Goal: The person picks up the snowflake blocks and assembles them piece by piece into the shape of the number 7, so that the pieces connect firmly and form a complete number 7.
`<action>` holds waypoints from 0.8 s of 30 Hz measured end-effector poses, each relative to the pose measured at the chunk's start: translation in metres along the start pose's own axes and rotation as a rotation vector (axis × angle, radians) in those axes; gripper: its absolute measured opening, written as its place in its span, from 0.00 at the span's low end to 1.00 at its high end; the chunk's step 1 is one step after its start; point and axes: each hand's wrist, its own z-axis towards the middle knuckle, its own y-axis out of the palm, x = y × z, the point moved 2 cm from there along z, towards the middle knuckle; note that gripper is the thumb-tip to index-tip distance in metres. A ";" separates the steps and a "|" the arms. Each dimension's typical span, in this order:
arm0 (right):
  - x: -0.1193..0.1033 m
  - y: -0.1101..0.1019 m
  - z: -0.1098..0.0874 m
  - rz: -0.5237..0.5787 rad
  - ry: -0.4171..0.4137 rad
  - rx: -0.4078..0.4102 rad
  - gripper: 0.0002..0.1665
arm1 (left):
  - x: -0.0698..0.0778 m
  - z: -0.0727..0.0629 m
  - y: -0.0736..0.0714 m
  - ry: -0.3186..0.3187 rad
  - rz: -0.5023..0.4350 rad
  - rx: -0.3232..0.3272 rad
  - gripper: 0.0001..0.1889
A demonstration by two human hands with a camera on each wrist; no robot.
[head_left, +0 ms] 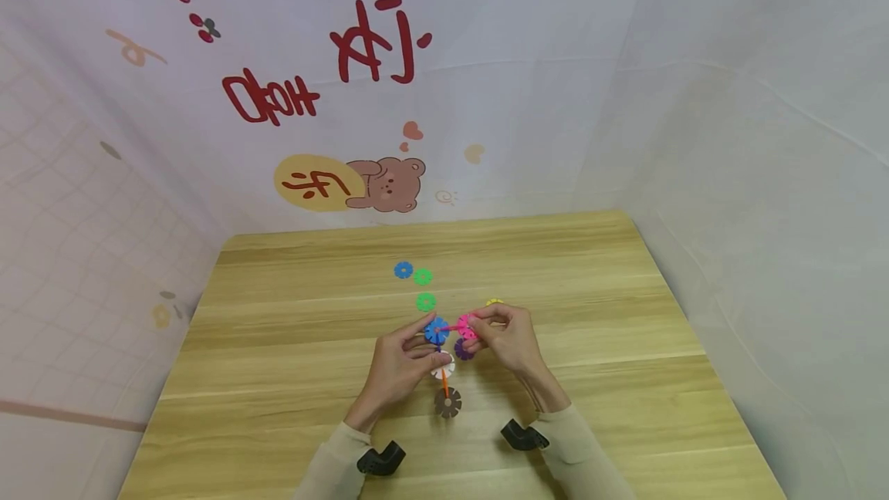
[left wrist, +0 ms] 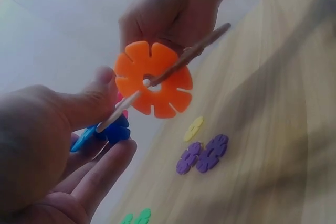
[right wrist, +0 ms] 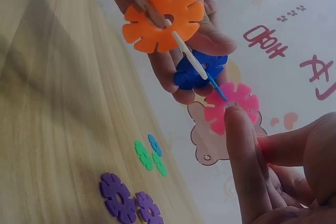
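Note:
My left hand [head_left: 397,370] holds a chain of slotted, flower-shaped plastic discs, its thumb near the white disc [head_left: 443,366] and its fingers behind the blue disc [head_left: 437,331]. From the white one an orange disc [left wrist: 136,72] and a brown disc [head_left: 447,403] extend toward the body. A dark blue disc [right wrist: 195,74] sits between the white and lighter blue ones. At the chain's other end, my right hand [head_left: 512,339] pinches a pink disc [right wrist: 244,100] between thumb and fingers. Another pinkish edge shows between those fingers, mostly hidden.
On the wooden table [head_left: 590,292] beyond the hands lie a loose blue disc [head_left: 403,270] and two green discs [head_left: 426,302]. Purple discs [left wrist: 212,153] and a yellow disc [left wrist: 193,128] lie near the right hand. White printed curtains [head_left: 528,99] surround the table.

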 end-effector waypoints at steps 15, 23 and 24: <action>0.006 0.001 0.002 -0.001 0.022 0.006 0.15 | -0.005 -0.002 0.001 -0.018 0.022 -0.001 0.41; 0.009 -0.001 0.001 -0.043 -0.026 0.009 0.14 | -0.007 0.000 0.006 0.042 0.074 0.019 0.36; 0.009 -0.001 0.001 -0.055 -0.032 0.010 0.13 | -0.007 0.001 0.007 0.065 0.087 0.027 0.34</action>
